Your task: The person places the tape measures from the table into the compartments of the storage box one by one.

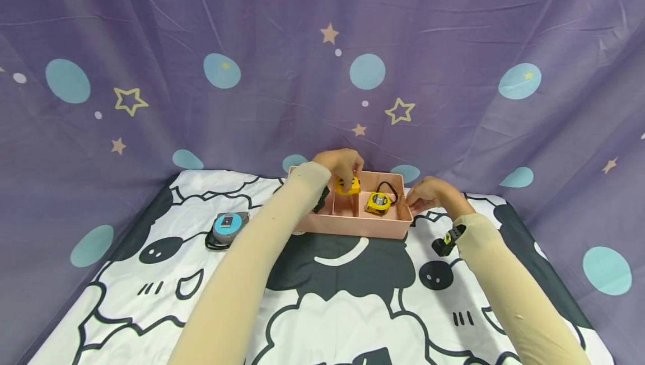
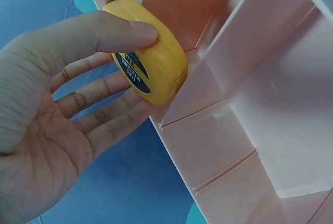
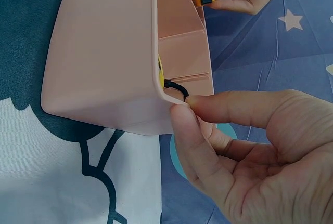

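Observation:
A pink divided box [image 1: 353,228] stands near the back of the cloth. My left hand [image 1: 341,163] pinches a yellow tape measure [image 2: 166,60] between thumb and fingers, at the top of a divider in the left wrist view. With thumb and finger, my right hand [image 1: 430,192] grips the rim at the box's right end, beside a black strap loop [image 3: 178,88]. That loop belongs to a second yellow tape measure [image 1: 378,203] lying in the right compartment. The left part of the box is partly hidden behind the left forearm.
A grey and blue tape measure [image 1: 229,225] with a black strap lies on the cloth [image 1: 353,326] left of the left arm. The cloth has a black-and-white cartoon print. Behind the box hangs a purple curtain [image 1: 282,113] with stars and dots.

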The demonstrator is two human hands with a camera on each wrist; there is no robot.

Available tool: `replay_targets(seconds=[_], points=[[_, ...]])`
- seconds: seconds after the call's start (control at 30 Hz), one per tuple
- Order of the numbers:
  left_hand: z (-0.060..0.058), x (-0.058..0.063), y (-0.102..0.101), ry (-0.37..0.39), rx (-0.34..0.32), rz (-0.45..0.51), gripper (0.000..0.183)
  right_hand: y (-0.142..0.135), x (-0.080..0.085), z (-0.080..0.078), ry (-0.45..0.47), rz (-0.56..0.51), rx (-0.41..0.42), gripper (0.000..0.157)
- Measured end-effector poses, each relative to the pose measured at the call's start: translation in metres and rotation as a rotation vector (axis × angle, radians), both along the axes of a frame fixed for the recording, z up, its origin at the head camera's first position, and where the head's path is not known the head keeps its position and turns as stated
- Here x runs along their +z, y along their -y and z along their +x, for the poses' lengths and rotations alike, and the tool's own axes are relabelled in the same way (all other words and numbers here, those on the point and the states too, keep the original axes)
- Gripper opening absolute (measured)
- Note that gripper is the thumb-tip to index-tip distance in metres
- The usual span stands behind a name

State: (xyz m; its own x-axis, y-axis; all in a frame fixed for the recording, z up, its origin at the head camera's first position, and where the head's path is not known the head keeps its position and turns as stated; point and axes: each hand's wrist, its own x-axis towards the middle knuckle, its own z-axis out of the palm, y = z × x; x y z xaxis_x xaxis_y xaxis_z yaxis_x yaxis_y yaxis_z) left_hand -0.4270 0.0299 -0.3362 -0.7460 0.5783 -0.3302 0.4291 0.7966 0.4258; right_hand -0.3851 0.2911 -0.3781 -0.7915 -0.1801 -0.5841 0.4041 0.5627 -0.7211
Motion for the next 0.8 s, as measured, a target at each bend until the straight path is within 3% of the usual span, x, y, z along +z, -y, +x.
replay_targets(seconds=[0.3, 0.8], points=[[0.0009, -0.0013, -0.0064, -0.003, -0.005, -0.071, 0.033, 0.0003, -0.0008, 0.0008, 0.005, -0.004, 0.001, 0.025], [-0.0017, -0.0025, -0.0087, -0.005, 0.019, -0.108, 0.034, 0.0006, 0.0026, 0.002, -0.005, 0.009, -0.012, 0.021]])
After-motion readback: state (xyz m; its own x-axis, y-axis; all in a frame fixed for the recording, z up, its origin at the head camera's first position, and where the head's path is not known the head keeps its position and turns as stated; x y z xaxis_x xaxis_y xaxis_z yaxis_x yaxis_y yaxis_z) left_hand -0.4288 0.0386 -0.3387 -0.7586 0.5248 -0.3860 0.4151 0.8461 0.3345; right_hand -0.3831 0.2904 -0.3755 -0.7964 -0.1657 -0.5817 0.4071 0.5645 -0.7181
